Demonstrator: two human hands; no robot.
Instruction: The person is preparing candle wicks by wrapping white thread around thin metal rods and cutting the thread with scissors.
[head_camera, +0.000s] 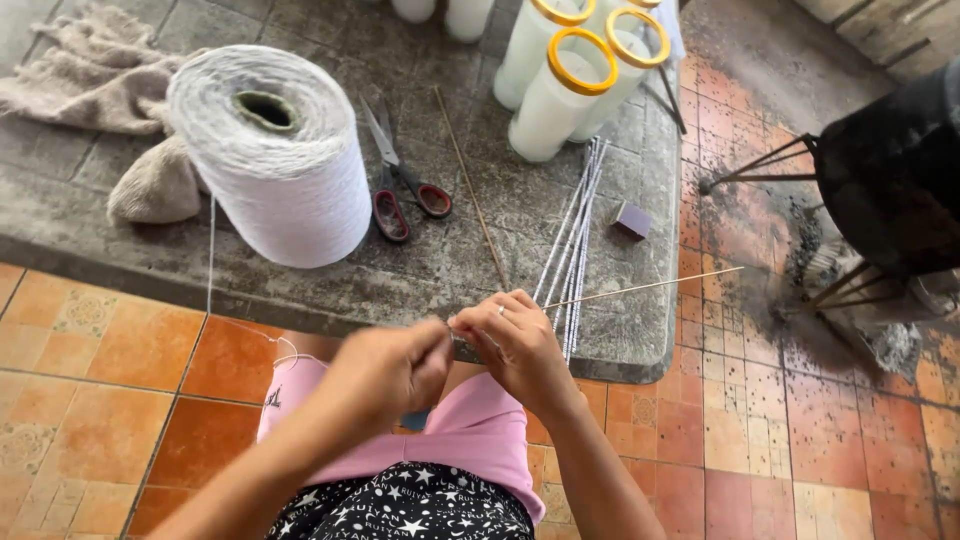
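One grey stone table (80, 215) lies beyond both hands. On it, up and left of the left hand (388, 372), stands one big cone of white yarn (270, 150), with one beige cloth (95, 75) behind it. Farther up, beyond the right hand (515, 343), lie white tubes (553, 105), at least three of them with yellow rings. One bundle of white-wrapped sticks (575, 235) lies just above the right hand. One pair of red-handled scissors (400, 185) sits between cone and bundle, beside one bare stick (472, 190). Both hands are closed, fingertips pinching one thin stick (650, 287) that points right. One thread (211, 270) runs from the cone toward the left hand. One small dark box (632, 220) lies right of the bundle.
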